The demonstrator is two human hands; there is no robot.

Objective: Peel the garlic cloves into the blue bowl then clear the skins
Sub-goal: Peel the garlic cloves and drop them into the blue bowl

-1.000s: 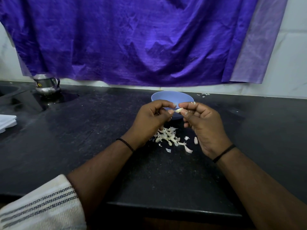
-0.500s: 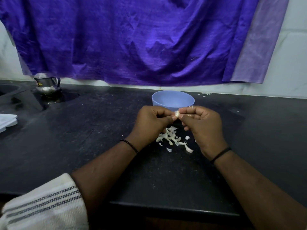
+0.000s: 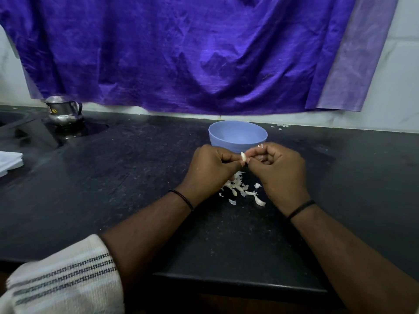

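Both hands work one garlic clove [image 3: 243, 156]: left hand [image 3: 213, 168] fingers curled, pinching it from the left; right hand [image 3: 280, 171] fingers curled, nipping its top from the right. Clove is held up, just in front of the blue bowl [image 3: 238, 136]. Loose skins [image 3: 240, 189] heaped on the black counter [image 3: 113, 189] under the hands. Steel jug [image 3: 63, 111] far left at the back, white cloth [image 3: 10, 162] at left edge. Purple cloth [image 3: 181, 53] hangs over the white tiled wall [image 3: 396, 87].
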